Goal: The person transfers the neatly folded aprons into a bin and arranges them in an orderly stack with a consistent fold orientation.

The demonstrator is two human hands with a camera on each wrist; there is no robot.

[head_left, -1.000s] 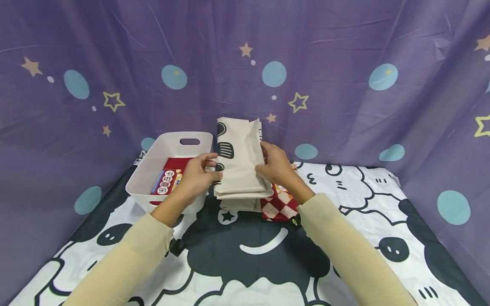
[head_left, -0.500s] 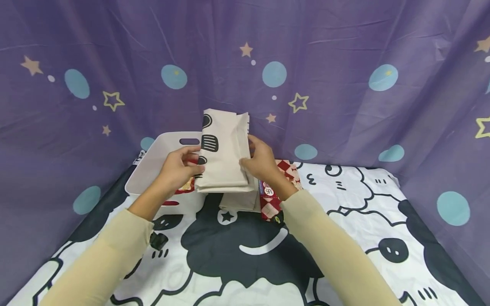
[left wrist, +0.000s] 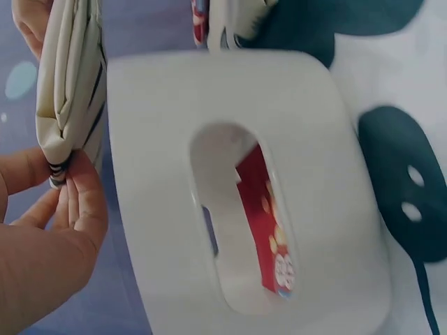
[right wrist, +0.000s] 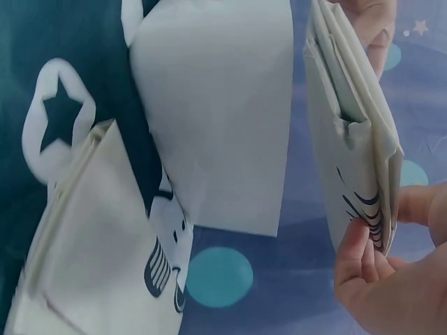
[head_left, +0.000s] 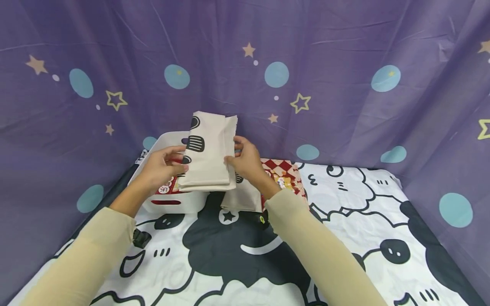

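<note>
A cream folded cloth (head_left: 210,153) with black printed shapes is held up between both hands, over the right part of the white plastic bin (head_left: 191,203). My left hand (head_left: 158,166) pinches its left edge between thumb and fingers. On the opposite edge, my right hand (head_left: 248,161) pinches it the same way; the right wrist view shows the layered folds (right wrist: 356,132) at that grip. Inside the bin lies a red printed packet (left wrist: 262,216), seen through the handle slot in the left wrist view. The cloth hides part of the bin in the head view.
Another cream folded cloth (head_left: 242,199) lies on the sheep-print sheet (head_left: 367,229), right of the bin. Beside it is a red checkered packet (head_left: 285,174), partly behind the right forearm. A purple curtain (head_left: 337,106) with stars and dots hangs behind.
Both hands have carried the folded cloth left, from beside the bin to over it. The second cream cloth and the checkered packet are now more exposed.
</note>
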